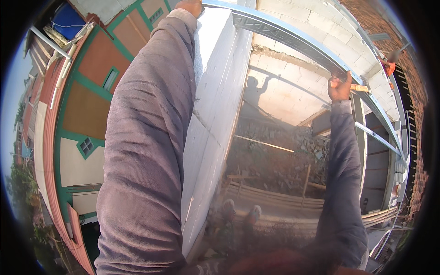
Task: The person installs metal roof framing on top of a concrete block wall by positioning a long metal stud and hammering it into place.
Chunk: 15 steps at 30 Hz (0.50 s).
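**Beam over the wall**

A metal beam (293,34) runs across the top of the block wall (215,105). The left hand (189,6) is at its left end, the right hand (340,87) further right (with a wooden handle (360,88)). Rubble (279,156) lies below, right of the wall.

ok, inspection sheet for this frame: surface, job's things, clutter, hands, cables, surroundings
surface: top of a white block wall, seen from above.
job's things: long grey metal rail spanning the walls; wooden-handled tool.
clutter: rubble and wooden planks on the ground below.
hands: left hand on the rail's end; right hand grips the tool at the rail.
cables: nothing seen.
surroundings: neighbouring house with green trim; person in orange at the far wall.
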Available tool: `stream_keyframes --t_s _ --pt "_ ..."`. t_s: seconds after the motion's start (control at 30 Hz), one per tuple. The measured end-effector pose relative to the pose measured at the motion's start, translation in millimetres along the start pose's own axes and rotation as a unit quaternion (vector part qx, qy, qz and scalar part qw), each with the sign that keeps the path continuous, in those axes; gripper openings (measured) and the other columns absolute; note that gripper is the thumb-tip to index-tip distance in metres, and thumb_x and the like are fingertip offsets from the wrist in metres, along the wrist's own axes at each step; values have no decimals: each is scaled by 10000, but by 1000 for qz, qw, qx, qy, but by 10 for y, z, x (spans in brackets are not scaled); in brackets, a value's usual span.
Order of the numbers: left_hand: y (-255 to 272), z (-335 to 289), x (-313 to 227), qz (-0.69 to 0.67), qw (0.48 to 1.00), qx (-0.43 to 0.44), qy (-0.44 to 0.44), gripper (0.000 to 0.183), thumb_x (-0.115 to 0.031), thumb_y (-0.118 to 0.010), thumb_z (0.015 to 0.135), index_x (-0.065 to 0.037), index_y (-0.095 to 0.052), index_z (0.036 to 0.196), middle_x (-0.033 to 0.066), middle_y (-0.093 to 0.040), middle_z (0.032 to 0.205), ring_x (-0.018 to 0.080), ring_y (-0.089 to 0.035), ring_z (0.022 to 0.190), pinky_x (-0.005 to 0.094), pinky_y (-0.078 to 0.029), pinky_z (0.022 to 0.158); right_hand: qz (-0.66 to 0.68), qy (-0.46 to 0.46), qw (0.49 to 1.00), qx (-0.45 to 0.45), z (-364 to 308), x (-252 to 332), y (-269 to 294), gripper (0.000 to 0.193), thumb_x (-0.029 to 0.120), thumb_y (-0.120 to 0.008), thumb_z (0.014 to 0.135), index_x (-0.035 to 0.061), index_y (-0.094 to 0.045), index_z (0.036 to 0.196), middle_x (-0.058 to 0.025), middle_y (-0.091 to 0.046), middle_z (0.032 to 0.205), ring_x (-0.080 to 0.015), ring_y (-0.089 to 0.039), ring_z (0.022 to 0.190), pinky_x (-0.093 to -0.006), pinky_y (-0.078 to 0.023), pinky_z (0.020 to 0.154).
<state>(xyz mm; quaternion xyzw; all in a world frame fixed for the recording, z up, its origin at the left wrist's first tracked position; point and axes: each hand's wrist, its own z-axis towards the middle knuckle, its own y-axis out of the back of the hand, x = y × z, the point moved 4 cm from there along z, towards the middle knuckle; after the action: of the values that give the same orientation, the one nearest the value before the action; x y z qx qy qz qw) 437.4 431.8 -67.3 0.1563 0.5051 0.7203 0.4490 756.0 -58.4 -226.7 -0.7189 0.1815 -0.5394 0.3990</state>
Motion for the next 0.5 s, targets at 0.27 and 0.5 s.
stream_keyframes --t_s 0.27,0.5 --pt "25 8 12 -83 996 -22 32 553 -442 -417 1023 9 -626 1268 247 -626 1281 366 -599 1176 407 -420 1034 -177 102 979 -3 -739 -6 179 641 443 -621 962 -18 -434 1366 -210 -645 1151 -73 -470 564 -204 -426 441" --pt "-1 94 -11 -105 994 -16 38 551 -445 -440 1016 6 -613 1283 245 -626 1281 366 -599 1176 410 -430 1028 -283 122 949 -67 -1509 -210 296 436 360 -603 975 11 -526 1224 -124 -643 830 -84 -438 416 -234 -363 324"
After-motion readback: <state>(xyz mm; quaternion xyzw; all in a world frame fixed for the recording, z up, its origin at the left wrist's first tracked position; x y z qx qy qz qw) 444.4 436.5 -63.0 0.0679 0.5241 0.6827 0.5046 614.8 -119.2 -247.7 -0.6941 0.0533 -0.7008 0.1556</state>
